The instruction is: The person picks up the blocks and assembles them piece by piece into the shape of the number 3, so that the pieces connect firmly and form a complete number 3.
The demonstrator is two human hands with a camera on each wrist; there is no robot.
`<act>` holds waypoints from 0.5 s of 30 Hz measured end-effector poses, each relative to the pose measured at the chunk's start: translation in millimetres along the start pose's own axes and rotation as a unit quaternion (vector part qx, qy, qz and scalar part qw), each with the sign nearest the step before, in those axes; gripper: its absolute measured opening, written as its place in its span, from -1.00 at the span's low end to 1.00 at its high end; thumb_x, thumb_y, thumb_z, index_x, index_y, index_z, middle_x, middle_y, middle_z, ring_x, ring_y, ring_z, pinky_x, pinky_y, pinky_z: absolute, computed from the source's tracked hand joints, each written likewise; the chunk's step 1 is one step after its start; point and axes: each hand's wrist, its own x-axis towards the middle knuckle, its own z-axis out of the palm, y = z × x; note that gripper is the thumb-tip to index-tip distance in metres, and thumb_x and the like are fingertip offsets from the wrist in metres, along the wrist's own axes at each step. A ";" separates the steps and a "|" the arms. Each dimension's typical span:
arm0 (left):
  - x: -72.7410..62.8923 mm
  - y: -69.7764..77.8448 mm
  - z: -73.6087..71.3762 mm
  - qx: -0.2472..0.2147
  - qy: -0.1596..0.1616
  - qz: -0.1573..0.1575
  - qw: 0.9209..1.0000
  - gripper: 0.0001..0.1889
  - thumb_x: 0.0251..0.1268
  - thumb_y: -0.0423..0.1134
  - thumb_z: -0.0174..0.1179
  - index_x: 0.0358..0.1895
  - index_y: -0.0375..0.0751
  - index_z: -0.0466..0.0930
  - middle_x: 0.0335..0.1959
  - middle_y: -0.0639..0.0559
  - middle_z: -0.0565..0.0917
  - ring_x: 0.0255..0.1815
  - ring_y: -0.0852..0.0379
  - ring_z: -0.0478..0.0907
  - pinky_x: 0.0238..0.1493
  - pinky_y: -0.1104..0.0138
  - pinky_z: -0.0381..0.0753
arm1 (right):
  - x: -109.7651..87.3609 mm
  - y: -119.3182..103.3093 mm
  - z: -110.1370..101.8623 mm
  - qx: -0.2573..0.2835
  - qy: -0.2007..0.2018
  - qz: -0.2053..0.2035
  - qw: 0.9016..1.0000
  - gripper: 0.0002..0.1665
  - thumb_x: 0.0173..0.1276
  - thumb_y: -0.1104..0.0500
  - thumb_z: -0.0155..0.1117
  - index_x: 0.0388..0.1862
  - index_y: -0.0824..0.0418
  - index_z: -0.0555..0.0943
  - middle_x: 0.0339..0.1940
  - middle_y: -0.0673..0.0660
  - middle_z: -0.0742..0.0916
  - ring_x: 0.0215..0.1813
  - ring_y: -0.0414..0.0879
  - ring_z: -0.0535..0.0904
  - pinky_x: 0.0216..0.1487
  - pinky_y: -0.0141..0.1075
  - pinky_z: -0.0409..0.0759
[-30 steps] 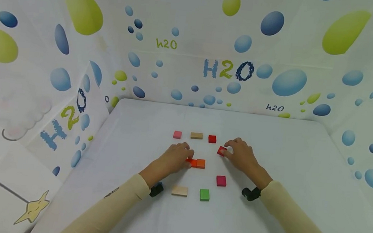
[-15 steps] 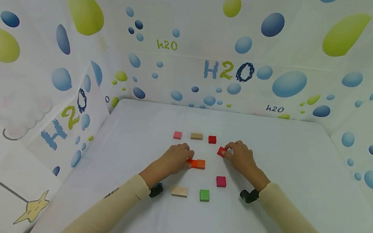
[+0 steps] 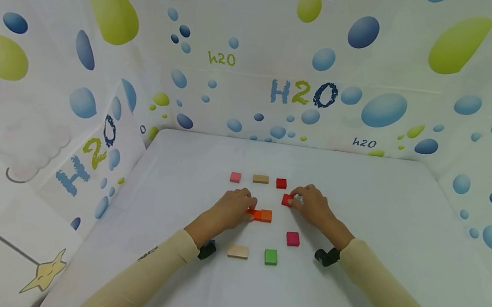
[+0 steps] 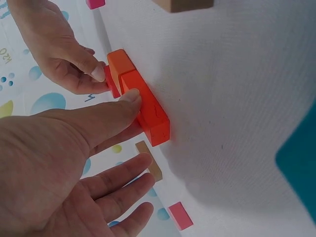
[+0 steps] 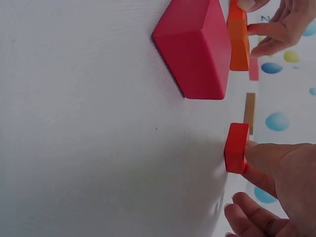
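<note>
My left hand [image 3: 233, 207] pinches a red-orange block [image 4: 150, 116] between thumb and forefinger, its other fingers spread loosely. End to end with that block lies an orange block [image 3: 266, 216], the two touching in a short row. To the right, my right hand [image 3: 314, 206] pinches a small red block [image 5: 237, 148] between thumb and fingertips. In the head view this red block sits behind and to the right of the orange one, with a gap between them. My left fingers hide part of the red-orange block there.
Behind the hands stand a pink block [image 3: 235, 177], a wooden block [image 3: 261, 179] and another red block [image 3: 281, 183]. Nearer lie a crimson block [image 3: 293, 239], a green block [image 3: 270, 257] and a pale wooden block [image 3: 237, 251]. A teal thing [image 4: 301, 160] edges the left wrist view.
My right hand has moved slightly left with the red block, which now sits closer to the orange block and straighter. My left hand has stayed in place.
</note>
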 end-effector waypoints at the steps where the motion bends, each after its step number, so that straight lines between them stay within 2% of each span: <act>1: 0.2 0.1 0.2 -0.001 -0.002 -0.002 1.000 -0.72 0.41 -0.11 0.42 0.08 -0.08 0.69 0.22 -0.11 0.63 0.22 -0.07 0.55 0.36 0.02 0.52 | 1.0 -0.6 0.9 0.003 -0.003 0.000 1.000 -0.64 0.52 0.09 0.38 0.21 0.16 0.69 0.14 0.29 0.65 0.21 0.17 0.58 0.19 0.11 0.67; 15: 2.5 -0.5 0.5 -0.004 -0.016 -0.013 1.000 -0.71 0.41 -0.09 0.42 0.09 -0.06 0.68 0.23 -0.10 0.63 0.23 -0.06 0.55 0.38 0.03 0.51 | 3.1 -13.9 6.4 0.016 -0.033 -0.013 0.999 -0.64 0.49 0.07 0.42 0.20 0.10 0.69 0.15 0.25 0.64 0.23 0.13 0.56 0.13 -0.03 0.73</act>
